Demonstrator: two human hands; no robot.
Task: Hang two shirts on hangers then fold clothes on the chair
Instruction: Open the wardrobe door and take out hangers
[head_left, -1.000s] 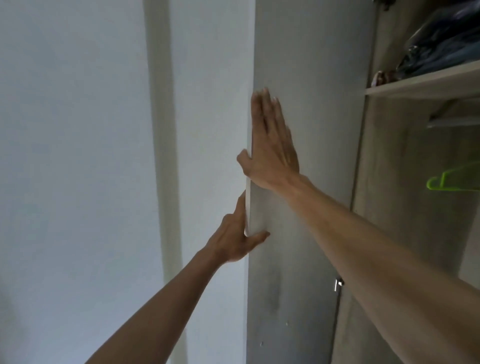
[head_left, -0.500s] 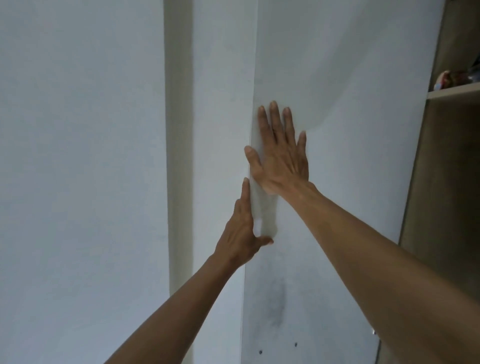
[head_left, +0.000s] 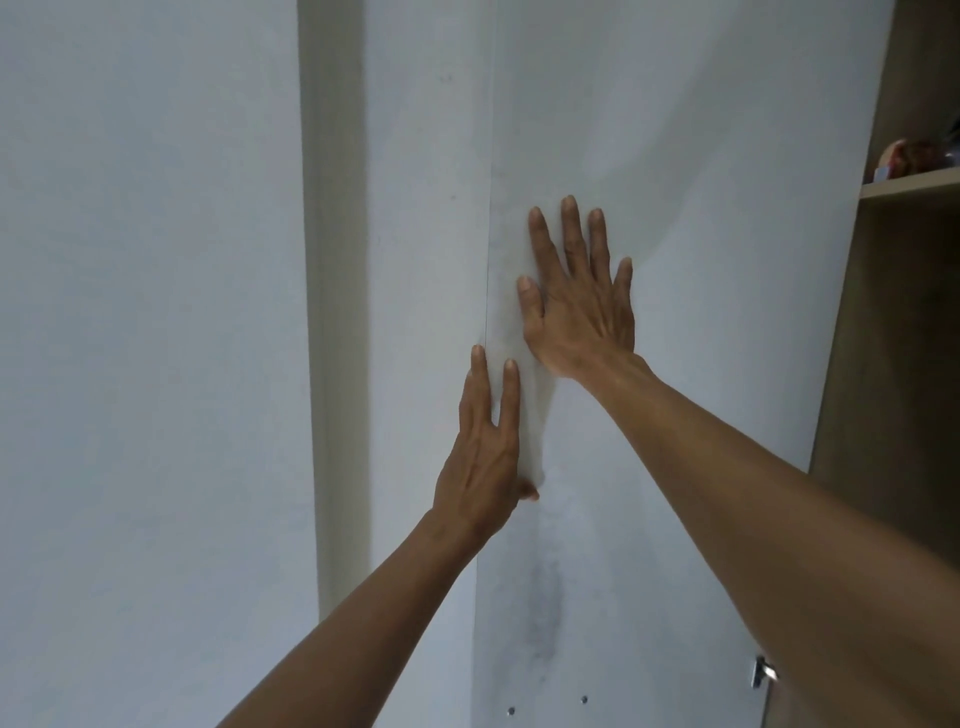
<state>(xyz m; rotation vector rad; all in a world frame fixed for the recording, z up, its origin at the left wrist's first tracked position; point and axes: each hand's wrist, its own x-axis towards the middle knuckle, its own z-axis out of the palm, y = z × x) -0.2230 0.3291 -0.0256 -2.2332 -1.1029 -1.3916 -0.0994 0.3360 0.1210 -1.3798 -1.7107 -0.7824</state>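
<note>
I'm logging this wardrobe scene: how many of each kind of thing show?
Hands: 2, left hand and right hand, both flat on the door
Doors: 1
Shelves: 1
Hinges: 1
Total: 5

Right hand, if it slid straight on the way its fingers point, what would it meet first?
Nothing but more door: the right hand lies flat on the white door, fingers pointing up it, and the panel looks bare to the top of the picture.
</note>
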